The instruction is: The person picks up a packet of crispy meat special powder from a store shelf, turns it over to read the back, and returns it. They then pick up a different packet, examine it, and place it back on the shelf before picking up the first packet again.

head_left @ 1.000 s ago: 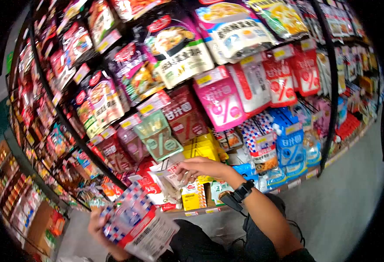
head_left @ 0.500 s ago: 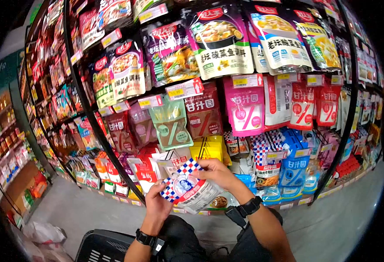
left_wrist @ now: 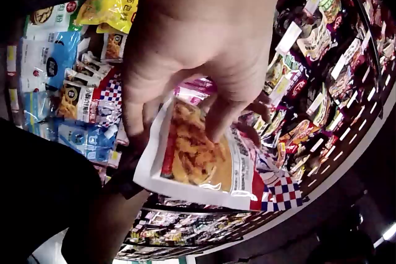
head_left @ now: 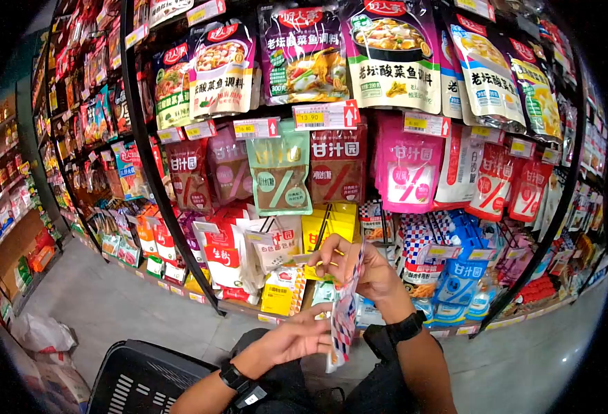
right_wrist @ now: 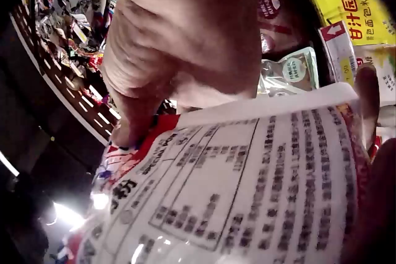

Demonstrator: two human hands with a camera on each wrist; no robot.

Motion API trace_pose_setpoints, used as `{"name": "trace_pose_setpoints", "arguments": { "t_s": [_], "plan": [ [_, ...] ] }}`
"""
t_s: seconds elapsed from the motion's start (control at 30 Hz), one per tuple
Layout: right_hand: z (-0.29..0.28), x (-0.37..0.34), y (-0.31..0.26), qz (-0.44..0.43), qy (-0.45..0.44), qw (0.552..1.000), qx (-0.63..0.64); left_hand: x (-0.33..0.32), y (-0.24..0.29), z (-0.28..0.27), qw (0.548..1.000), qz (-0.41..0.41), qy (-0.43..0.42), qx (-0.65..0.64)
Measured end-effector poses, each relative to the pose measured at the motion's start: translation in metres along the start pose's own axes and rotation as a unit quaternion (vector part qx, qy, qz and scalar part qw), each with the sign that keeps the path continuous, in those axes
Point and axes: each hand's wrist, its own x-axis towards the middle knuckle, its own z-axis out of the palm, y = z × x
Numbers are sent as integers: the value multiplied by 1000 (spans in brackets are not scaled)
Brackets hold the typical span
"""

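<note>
A packet of coating powder (head_left: pixel 345 310) with a blue-and-white checked end stands nearly edge-on between my hands in the head view. My right hand (head_left: pixel 369 279) grips it near its upper end, fingers bent around the edge. My left hand (head_left: pixel 293 339) is at its left face with fingers spread and mostly straight. In the left wrist view, fingertips of the left hand (left_wrist: pixel 198 53) lie at the packet's front (left_wrist: pixel 198 152), which pictures fried food. Its white printed back (right_wrist: pixel 229 183) fills much of the right wrist view, below the right hand (right_wrist: pixel 185 41).
Ahead hang yellow packets (head_left: pixel 328 224), a green pouch of brown sugar (head_left: pixel 281 176) and similar checked packets (head_left: pixel 421 252). Fish-seasoning pouches (head_left: pixel 393 62) fill the row above. A black basket (head_left: pixel 134 379) stands on the floor at lower left, near white plastic bags (head_left: pixel 41 334).
The packet moved from my left hand at lower left to between both hands, then turned edge-on in my right hand. My right hand came back from the shelf. The left fingers have loosened.
</note>
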Motion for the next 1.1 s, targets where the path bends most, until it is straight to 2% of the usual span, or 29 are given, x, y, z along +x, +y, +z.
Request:
{"name": "trace_pose_setpoints", "arguments": {
  "t_s": [0.03,0.07,0.13,0.17,0.27,0.33,0.37,0.43,0.47,0.5,0.6,0.63,0.7,0.73,0.77,0.83,0.9,0.97,1.03,1.1],
  "plan": [
    [0,-1,1,5,3,1000,3,-1,-6,4,997,28,29,66],
    [0,0,0,2,2,1000,-1,-1,-10,-3,997,32,31,61],
    [-3,2,0,-7,0,1000,1,-1,-17,-23,991,37,109,61],
    [2,3,-3,2,32,999,-12,-2,-17,-23,991,41,110,58],
    [-11,-1,-3,-7,46,999,-7,0,-8,-13,979,139,120,85],
    [-20,-3,-4,145,151,971,-113,0,-2,-9,975,159,134,73],
    [-5,2,-10,118,143,979,-89,-1,0,-8,971,178,150,60],
    [-2,-5,-7,158,229,956,-94,-3,1,-16,966,197,160,58],
    [10,-3,-12,136,241,952,-133,-2,2,-17,962,213,165,43],
    [5,-3,-7,148,267,937,-168,-2,2,-17,958,230,170,28],
    [-12,-20,11,116,328,927,-139,-3,6,-11,954,245,169,36],
    [-34,-26,21,97,304,936,-149,-4,7,-8,953,248,168,36],
    [-22,-15,19,120,336,931,-79,-5,8,-4,951,255,174,29],
    [-15,-8,17,127,365,916,-109,-5,9,-5,949,260,179,27],
    [-21,-5,21,108,340,932,-71,-5,9,-7,946,264,185,25],
    [4,9,8,102,307,944,-62,-6,8,-11,945,267,190,20],
    [-5,5,8,117,274,953,-51,-7,9,-8,941,263,214,7],
    [-7,4,8,152,262,947,-111,-8,10,-12,939,263,222,1],
    [-9,2,9,138,241,952,-126,-8,10,-11,931,260,253,38],
    [-1,6,11,131,244,930,-242,-8,9,-6,919,270,276,74]
  ]
}}
